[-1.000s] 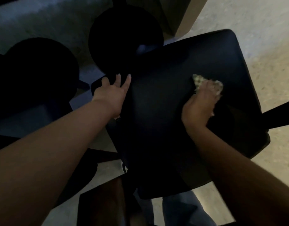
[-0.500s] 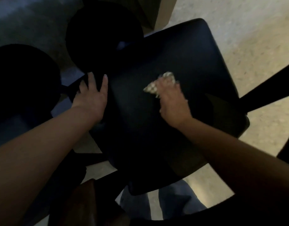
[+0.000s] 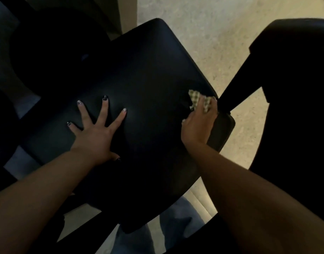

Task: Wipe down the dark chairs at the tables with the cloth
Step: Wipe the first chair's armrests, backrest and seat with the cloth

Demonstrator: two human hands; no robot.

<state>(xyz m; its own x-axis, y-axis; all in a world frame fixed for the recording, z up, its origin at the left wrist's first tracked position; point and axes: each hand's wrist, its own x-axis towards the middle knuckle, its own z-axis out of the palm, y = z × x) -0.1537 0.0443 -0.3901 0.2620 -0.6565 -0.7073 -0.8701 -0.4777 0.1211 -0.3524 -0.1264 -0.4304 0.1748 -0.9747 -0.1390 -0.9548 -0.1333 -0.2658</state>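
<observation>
Cloth [image 3: 199,101] sits at the chair seat's [image 3: 148,79] right edge, gripped by the right hand [image 3: 198,125]; left hand [image 3: 95,131] lies flat, fingers spread; bare floor [image 3: 221,52] beyond.

Pale speckled floor [image 3: 203,30] carried the dark chair [image 3: 148,79], w/ a 2nd dark chair [image 3: 300,88] just beside it on the right. More dark shapes at left, prob. stools, too dim to tell.
</observation>
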